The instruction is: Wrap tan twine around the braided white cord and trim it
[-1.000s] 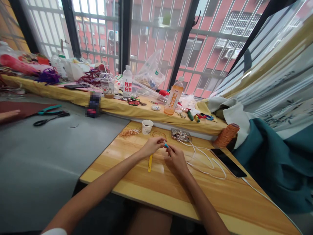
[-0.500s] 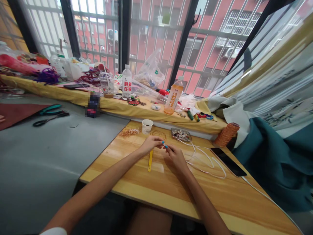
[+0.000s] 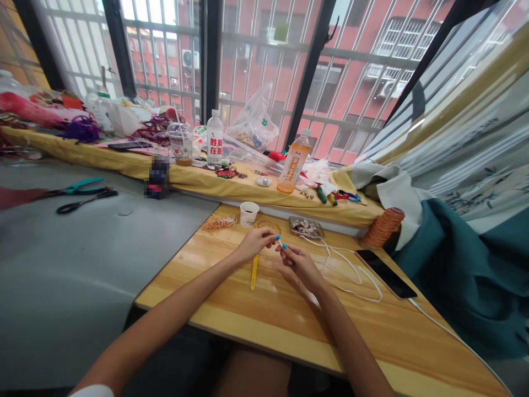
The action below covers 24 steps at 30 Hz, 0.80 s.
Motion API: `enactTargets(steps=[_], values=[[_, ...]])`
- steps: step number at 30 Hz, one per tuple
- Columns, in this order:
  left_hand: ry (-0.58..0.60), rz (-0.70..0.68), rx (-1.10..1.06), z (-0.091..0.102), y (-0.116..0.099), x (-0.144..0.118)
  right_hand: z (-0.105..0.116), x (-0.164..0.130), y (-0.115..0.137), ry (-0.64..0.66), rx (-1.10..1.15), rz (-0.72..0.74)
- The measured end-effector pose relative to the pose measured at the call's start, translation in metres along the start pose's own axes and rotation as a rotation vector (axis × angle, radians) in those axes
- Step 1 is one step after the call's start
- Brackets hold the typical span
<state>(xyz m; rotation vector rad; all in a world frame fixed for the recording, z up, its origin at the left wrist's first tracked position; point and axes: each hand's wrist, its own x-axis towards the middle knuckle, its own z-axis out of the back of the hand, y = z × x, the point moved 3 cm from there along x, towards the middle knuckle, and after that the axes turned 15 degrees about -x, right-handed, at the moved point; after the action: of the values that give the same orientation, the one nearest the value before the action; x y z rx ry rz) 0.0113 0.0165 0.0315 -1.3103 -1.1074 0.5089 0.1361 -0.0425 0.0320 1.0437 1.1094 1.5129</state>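
Observation:
Over the wooden table, my left hand and my right hand meet with pinched fingertips. Between them is a small, slim white piece, too small to name. Both hands are closed on it, one at each end. Just below my left hand lies a flat yellow stick, its far end hidden under the fingers. Past the hands are a paper cup with dark contents and a clear tray of small mixed pieces.
Tangled thread lies left of the cup. White cord, a phone and an orange cord spool are at right. Bottles, including an orange drink, crowd the cloth-covered sill. Scissors and teal-handled pliers lie left.
My right hand has shifted slightly right and turned, showing more of the white piece between the fingertips. The dark red sheet at far left has slid left, uncovering more of the pliers.

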Motion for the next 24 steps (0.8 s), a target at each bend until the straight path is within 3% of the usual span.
enactTargets(steps=[8, 17, 24], values=[[0.107, 0.094, -0.099, -0.0026, 0.0047, 0.0019, -0.0001, -0.0008, -0.0017, 0.09, 0.114, -0.041], [0.035, 0.045, -0.094, -0.0014, 0.0011, 0.0005, -0.0005, 0.0005, -0.002, 0.08, 0.159, -0.042], [0.036, 0.126, -0.203, -0.0032, -0.0015, -0.0012, -0.0009, -0.001, -0.0021, 0.142, 0.139, -0.048]])
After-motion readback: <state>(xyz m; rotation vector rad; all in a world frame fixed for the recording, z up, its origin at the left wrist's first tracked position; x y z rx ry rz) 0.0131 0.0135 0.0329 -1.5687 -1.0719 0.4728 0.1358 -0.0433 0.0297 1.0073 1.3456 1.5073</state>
